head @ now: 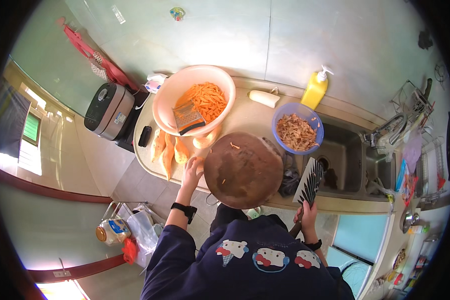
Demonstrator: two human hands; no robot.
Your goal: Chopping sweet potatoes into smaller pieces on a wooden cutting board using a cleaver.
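Observation:
My left hand (pixel 192 174) is at the front edge of the counter, its fingers around a peeled sweet potato (pixel 199 162) that they mostly hide. Just right of it lies a round wooden chopping board (pixel 243 170) with a few orange shreds on it. My right hand (pixel 307 217) grips the handle of a cleaver (pixel 309 180), whose dark-patterned blade points up beside the sink. Several peeled sweet potatoes (pixel 167 155) rest left of the board. Behind them, a large pink basin (pixel 165 108) holds orange strips (pixel 210 99) and a flat grater (pixel 189 116).
A blue bowl (pixel 275 131) of peelings overlaps the rim of the steel sink (pixel 341 140). Along the wall stand a yellow pump bottle (pixel 315 90) and a pale cut vegetable (pixel 264 98). A dark cloth (pixel 290 176) lies right of the board; a rice cooker (pixel 110 110) is at far left.

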